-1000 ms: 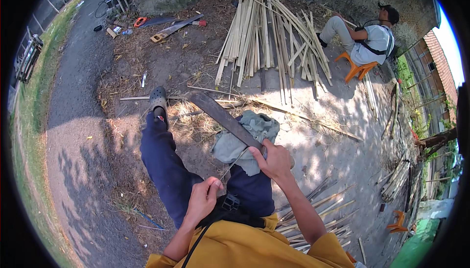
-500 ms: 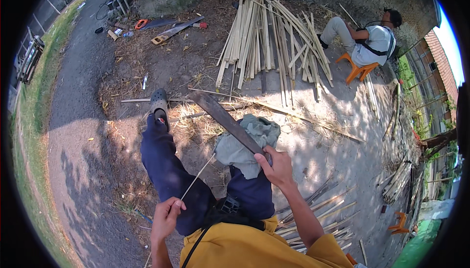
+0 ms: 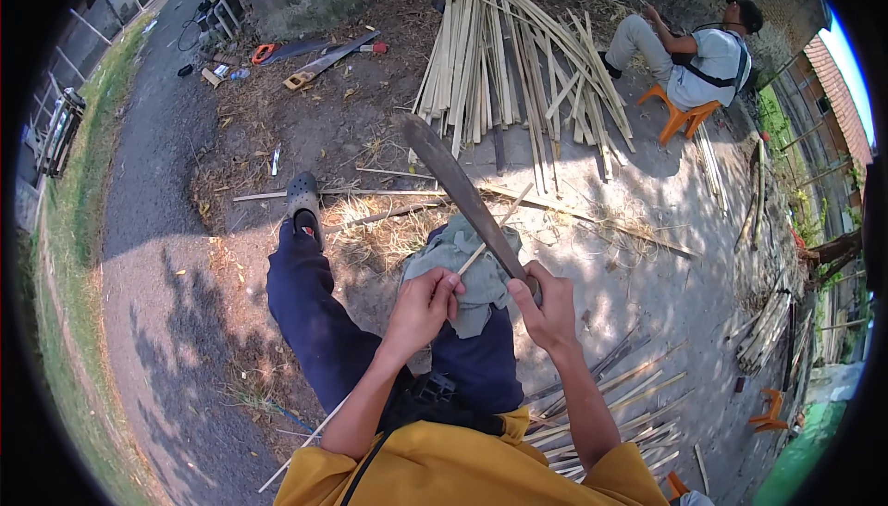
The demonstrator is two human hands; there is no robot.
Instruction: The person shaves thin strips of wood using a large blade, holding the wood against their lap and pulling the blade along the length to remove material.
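Observation:
My right hand (image 3: 546,310) is closed round the handle end of a machete (image 3: 460,190), whose long dark blade slants up and to the left. Between the fingers of my left hand (image 3: 421,310) is a thin pale wooden strip (image 3: 473,258). It crosses the blade, its far end showing past the blade and its tail running back beside my left forearm. Both hands are close together over a grey-green cloth (image 3: 476,298) draped on my right knee. The machete's handle is mostly hidden in my grip.
Ahead lies a large pile of pale wooden strips (image 3: 476,71). More strips (image 3: 629,413) lie at my right side. Two handsaws (image 3: 328,60) (image 3: 294,49) rest at the far left. Another person (image 3: 712,67) sits on an orange stool (image 3: 678,116) at the far right.
My left hand has moved up and right from beside my thigh, bringing the strip across the machete blade. The machete has shifted slightly right and stands steeper. The other person's arm is raised.

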